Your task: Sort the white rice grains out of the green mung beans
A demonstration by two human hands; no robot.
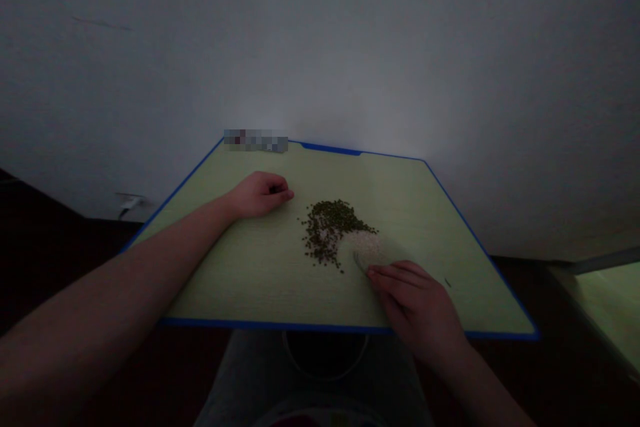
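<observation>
A heap of small green beans [336, 213] lies spread across the middle of the pale yellow-green table [240, 287]. Against its right side is a patch of whitish, rice-like grains [367, 245], and some pale grains are mixed among the beans. My right hand [417, 303] is closed at the front right, pinching a thin curved tool [359, 262] whose tip touches the edge of the pale grains; its exact kind is too dim to tell. My left hand [260, 195] rests curled on the table, left of the beans. Whatever its fingers may hold is hidden in shadow.
Blue edging [275, 325] runs round the table. A blurred-out flat item [256, 141] sits at the back left corner. A short dark sliver [447, 282] lies at the right. Below the front edge, a round-rimmed container [325, 377] shows between the legs. A wall [350, 67] stands behind.
</observation>
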